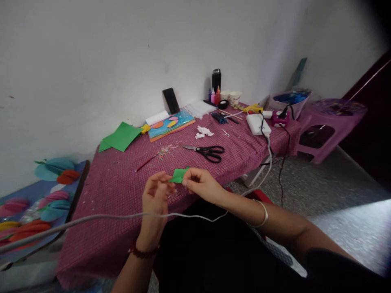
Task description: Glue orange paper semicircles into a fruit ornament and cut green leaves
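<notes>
A small folded piece of green paper (179, 175) is held up between my two hands, above the front edge of the table. My right hand (201, 184) pinches its right end between thumb and fingers. At its left end, the fingers of my left hand (157, 193) are curled, with the fingertips against the paper. Black-handled scissors (210, 153) lie on the checked red tablecloth (119, 183) just beyond my hands, their blades pointing left. Larger green sheets (124, 136) rest at the far left of the table.
A white cable (180, 215) runs across in front of my wrists. Crumpled white tissue (204, 132), a thin stick (147, 162), a phone (171, 101), small bottles (213, 95) and a white power device (258, 124) are on the table. Colourful paper shapes (55, 169) lie on the left.
</notes>
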`<state>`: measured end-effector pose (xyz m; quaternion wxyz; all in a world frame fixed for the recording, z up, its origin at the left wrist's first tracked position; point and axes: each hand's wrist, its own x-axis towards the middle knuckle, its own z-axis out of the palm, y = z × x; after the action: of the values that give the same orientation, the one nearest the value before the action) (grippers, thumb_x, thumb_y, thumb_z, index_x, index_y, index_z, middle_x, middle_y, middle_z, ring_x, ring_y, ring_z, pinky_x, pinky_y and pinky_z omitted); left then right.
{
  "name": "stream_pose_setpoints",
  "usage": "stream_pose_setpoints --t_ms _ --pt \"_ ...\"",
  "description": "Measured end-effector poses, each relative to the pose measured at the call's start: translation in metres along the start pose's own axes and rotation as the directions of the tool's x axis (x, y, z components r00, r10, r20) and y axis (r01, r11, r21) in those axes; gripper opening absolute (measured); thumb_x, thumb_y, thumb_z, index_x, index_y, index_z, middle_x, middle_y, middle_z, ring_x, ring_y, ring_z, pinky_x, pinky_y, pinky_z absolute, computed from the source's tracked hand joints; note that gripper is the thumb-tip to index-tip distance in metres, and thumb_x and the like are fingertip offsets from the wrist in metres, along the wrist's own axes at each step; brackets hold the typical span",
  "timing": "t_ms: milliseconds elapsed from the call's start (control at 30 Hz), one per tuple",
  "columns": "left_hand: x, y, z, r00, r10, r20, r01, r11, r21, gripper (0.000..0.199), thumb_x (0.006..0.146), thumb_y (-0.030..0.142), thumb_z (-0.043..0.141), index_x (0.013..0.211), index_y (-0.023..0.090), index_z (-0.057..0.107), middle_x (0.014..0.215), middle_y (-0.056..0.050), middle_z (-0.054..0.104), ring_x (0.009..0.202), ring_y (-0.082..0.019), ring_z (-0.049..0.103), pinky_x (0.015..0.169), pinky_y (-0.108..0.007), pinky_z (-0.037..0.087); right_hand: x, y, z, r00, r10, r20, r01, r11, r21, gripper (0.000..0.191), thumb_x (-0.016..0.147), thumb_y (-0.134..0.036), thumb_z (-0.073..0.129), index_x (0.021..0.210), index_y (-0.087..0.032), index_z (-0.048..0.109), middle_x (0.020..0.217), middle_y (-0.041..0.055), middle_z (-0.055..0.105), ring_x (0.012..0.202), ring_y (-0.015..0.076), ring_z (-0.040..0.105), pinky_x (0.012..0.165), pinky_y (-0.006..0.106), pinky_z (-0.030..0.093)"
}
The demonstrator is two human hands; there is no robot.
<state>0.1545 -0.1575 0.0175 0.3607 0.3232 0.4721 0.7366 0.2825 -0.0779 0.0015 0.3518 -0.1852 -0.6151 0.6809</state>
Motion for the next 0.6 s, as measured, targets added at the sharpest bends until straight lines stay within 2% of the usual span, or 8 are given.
stream_pose_setpoints --t_ms 100,200,267,300,333,367,467,600 --pt "-0.002 -0.005 0.003 0.996 -0.073 0.042 0.068 0.992 0.106 0.018 0.065 0.025 0.079 0.076 0.017 0.067 0.068 0.002 0.064 0.060 -0.009 0.057 0.062 -0.021 0.048 0.000 0.000 0.001 0.999 0.011 0.046 -0.010 1.000 -0.023 0.020 0.082 -0.036 0.060 0.074 -0.020 0.051 0.059 -0.0064 0.047 0.052 0.0087 0.043 0.053 0.023 0.034" --pt "-0.002 -0.005 0.003 0.996 -0.084 -0.026 0.086 0.993 0.082 0.015 0.064 0.023 0.077 0.067 0.016 0.065 0.063 0.003 0.062 0.057 -0.007 0.054 0.059 -0.020 0.046 0.005 -0.005 -0.018 0.985 -0.041 0.167 0.080 0.969 -0.234 0.018 0.087 -0.035 0.056 0.079 -0.020 0.055 0.068 -0.0029 0.055 0.062 0.0113 0.051 0.060 0.025 0.041" --pt "0.001 -0.002 -0.001 0.992 -0.095 -0.082 0.099 0.994 0.046 0.017 0.061 0.024 0.078 0.065 0.016 0.064 0.060 0.003 0.062 0.055 -0.007 0.054 0.056 -0.020 0.044 0.011 -0.009 -0.046 0.978 -0.121 0.168 0.191 0.836 -0.514 0.013 0.090 -0.030 0.052 0.088 -0.019 0.059 0.085 0.0023 0.062 0.078 0.0155 0.057 0.074 0.030 0.045" --pt "0.002 0.000 -0.003 0.990 -0.096 -0.103 0.100 0.995 0.027 0.018 0.061 0.025 0.078 0.063 0.016 0.063 0.058 0.003 0.061 0.054 -0.008 0.054 0.054 -0.020 0.044 0.016 -0.010 -0.063 0.980 -0.174 0.097 0.193 0.713 -0.674 0.013 0.091 -0.026 0.050 0.094 -0.019 0.061 0.094 0.0052 0.064 0.087 0.0181 0.058 0.082 0.034 0.045" --pt "0.004 0.002 -0.005 0.988 -0.096 -0.120 0.098 0.995 0.009 0.019 0.060 0.026 0.079 0.063 0.015 0.063 0.058 0.002 0.062 0.054 -0.008 0.054 0.053 -0.020 0.044 0.020 -0.010 -0.080 0.976 -0.216 0.015 0.137 0.559 -0.817 0.014 0.090 -0.023 0.050 0.098 -0.019 0.061 0.101 0.0082 0.063 0.095 0.0213 0.058 0.089 0.037 0.043" --pt "0.006 0.004 -0.007 0.987 -0.096 -0.132 0.096 0.995 -0.006 0.019 0.060 0.026 0.079 0.063 0.015 0.063 0.058 0.002 0.062 0.053 -0.008 0.055 0.053 -0.020 0.044 0.024 -0.009 -0.097 0.978 -0.208 -0.013 0.073 0.401 -0.913 0.015 0.089 -0.021 0.051 0.100 -0.019 0.062 0.104 0.0103 0.062 0.100 0.0246 0.056 0.093 0.040 0.041" --pt "0.008 0.008 -0.009 0.984 -0.096 -0.153 0.095 0.995 -0.015 0.020 0.060 0.026 0.078 0.064 0.015 0.063 0.059 0.001 0.064 0.053 -0.008 0.055 0.052 -0.020 0.044 0.031 -0.003 -0.132 0.989 -0.148 0.001 0.045 0.297 -0.954 0.017 0.084 -0.014 0.055 0.098 -0.016 0.065 0.102 0.0154 0.060 0.100 0.0295 0.056 0.092 0.044 0.040" --pt "0.007 0.012 -0.006 0.983 -0.090 -0.158 0.089 0.996 -0.009 0.020 0.059 0.023 0.077 0.061 0.015 0.059 0.058 0.002 0.063 0.051 -0.007 0.054 0.050 -0.020 0.043 0.039 0.002 -0.145 0.997 -0.078 0.024 0.045 0.275 -0.960 0.023 0.083 -0.018 0.057 0.104 -0.017 0.064 0.105 0.0159 0.061 0.097 0.0283 0.058 0.087 0.041 0.043"
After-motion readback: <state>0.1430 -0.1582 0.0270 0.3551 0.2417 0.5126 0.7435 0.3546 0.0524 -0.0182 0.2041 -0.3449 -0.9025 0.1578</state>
